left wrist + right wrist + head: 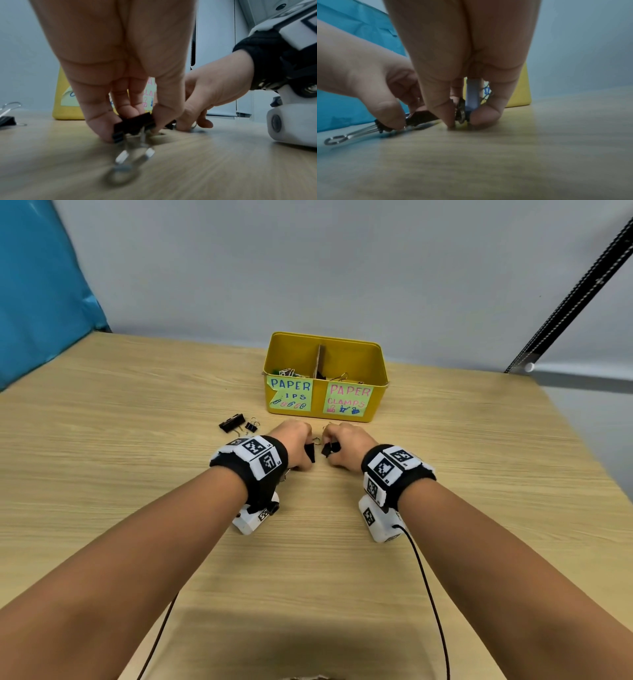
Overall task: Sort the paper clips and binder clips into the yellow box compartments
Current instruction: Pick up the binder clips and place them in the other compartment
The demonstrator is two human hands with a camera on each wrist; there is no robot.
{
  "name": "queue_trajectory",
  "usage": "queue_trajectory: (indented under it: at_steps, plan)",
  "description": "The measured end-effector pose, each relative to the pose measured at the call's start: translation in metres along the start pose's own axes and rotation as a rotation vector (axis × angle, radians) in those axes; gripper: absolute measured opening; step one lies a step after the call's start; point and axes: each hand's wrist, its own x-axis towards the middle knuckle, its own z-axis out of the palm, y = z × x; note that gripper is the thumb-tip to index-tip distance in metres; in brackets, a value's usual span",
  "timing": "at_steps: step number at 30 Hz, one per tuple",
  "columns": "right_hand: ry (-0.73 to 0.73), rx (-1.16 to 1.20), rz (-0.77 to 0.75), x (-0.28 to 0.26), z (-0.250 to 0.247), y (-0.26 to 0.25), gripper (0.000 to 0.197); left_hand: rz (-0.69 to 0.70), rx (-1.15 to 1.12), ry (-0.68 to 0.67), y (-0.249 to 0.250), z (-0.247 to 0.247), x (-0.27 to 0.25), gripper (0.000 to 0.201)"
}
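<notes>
A person's two hands work low on a wooden table [102, 474], just in front of a yellow box [325, 378] that sits against a pale wall [308, 261]. The left hand [294, 445] pinches a black binder clip [135, 124] between thumb and fingers, its body lying flat on the table and its wire handles pointing back toward the wrist. The right hand [346, 446] pinches a second, smaller binder clip [329, 449] at the tabletop, thumb on one side and a fingertip on the other. The two hands almost touch. The box lies straight ahead of both hands, near; its right compartment, labelled "paper clamps", is closer to the right hand, so a lift forward and slightly right looks like what is called for. Both compartments already hold some clips. Two more binder clips [239, 422] lie on the table to the left of the left hand. A blue sheet [37, 285] hangs at far left
</notes>
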Motion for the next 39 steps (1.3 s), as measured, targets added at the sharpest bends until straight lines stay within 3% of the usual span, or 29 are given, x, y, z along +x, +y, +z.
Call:
queue_trajectory:
  at_steps: [6, 9, 12, 18, 21, 23, 27, 29, 31, 34, 35, 37, 39]
  plan:
    - [-0.026, 0.423, 0.056, -0.019, -0.006, 0.022, 0.022, 0.018, -0.087, 0.004, -0.015, -0.006, -0.01, 0.04]
    - [0.006, 0.567, 0.015, -0.027, -0.024, 0.025, 0.026, 0.044, -0.217, 0.014, -0.021, -0.016, -0.013, 0.034]
    - [0.074, 0.736, -0.035, -0.03, -0.051, 0.022, 0.016, 0.087, -0.349, -0.001, -0.019, -0.036, -0.016, 0.024]
    - [0.44, 0.838, -0.096, 0.006, -0.105, 0.0, 0.03, 0.216, -0.488, 0.186, 0.022, -0.098, 0.004, 0.029]
    - [0.61, 0.76, 0.0, 0.03, -0.12, -0.004, 0.034, 0.215, -0.497, 0.272, 0.04, -0.118, 0.032, 0.03]
    - [0.636, 0.669, 0.077, 0.044, -0.124, 0.0, 0.035, 0.196, -0.483, 0.335, 0.05, -0.123, 0.049, 0.03]
    - [0.441, 0.555, 0.127, 0.061, -0.123, 0.008, 0.039, 0.15, -0.415, 0.355, 0.061, -0.117, 0.071, 0.024]
    - [0.383, 0.453, 0.169, 0.064, -0.119, 0.013, 0.05, 0.135, -0.314, 0.32, 0.059, -0.112, 0.075, 0.049]
    - [0.467, 0.294, 0.163, 0.058, -0.114, 0.014, 0.049, 0.141, -0.251, 0.359, 0.05, -0.11, 0.07, 0.064]
    - [0.594, 0.202, 0.038, 0.026, -0.1, 0.004, 0.027, 0.102, -0.307, 0.526, 0.019, -0.106, 0.052, 0.045]
    - [0.549, 0.177, 0.006, 0.014, -0.092, 0.002, 0.023, 0.062, -0.331, 0.576, 0.002, -0.103, 0.046, 0.036]
    - [0.317, 0.127, 0.02, -0.007, -0.075, 0.002, 0.027, -0.04, -0.356, 0.59, -0.035, -0.096, 0.034, 0.025]
    - [0.031, 0.057, 0.132, -0.015, -0.058, 0.008, 0.053, -0.158, -0.301, 0.456, -0.068, -0.088, 0.025, 0.032]
